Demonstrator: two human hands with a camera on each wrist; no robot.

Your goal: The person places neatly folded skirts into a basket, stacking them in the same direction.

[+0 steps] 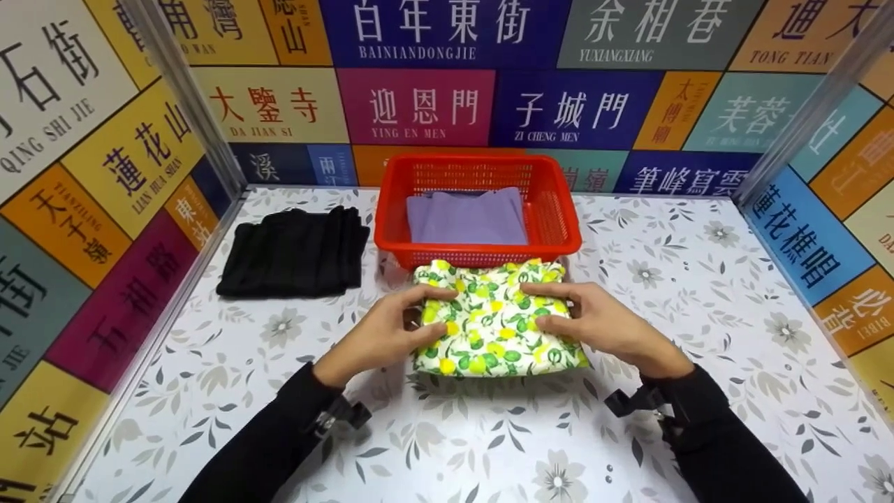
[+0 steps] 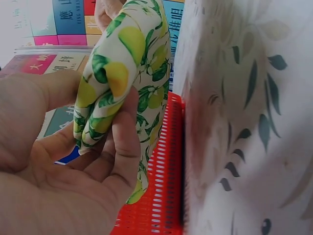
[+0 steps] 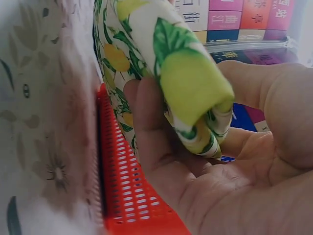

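Observation:
A folded cloth [image 1: 497, 325] printed with lemons and green leaves is between my two hands, just in front of the red basket. My left hand [image 1: 391, 328] grips its left side, and my right hand [image 1: 606, 323] grips the right side. In the left wrist view, the thumb and fingers [image 2: 126, 152] close around the folded edge of the cloth [image 2: 129, 41]. The right wrist view shows the opposite edge of the lemon cloth [image 3: 193, 88] held the same way, fingers [image 3: 149, 117] along one face. The cloth's underside is hidden in the head view.
Behind the lemon cloth stands a red perforated plastic basket [image 1: 482, 256] with a folded purple cloth [image 1: 466, 218] inside. A folded black cloth [image 1: 293, 255] lies left of the basket. Printed panels [image 1: 419, 105] wall the flower-patterned table [image 1: 698, 307] at the back and both sides.

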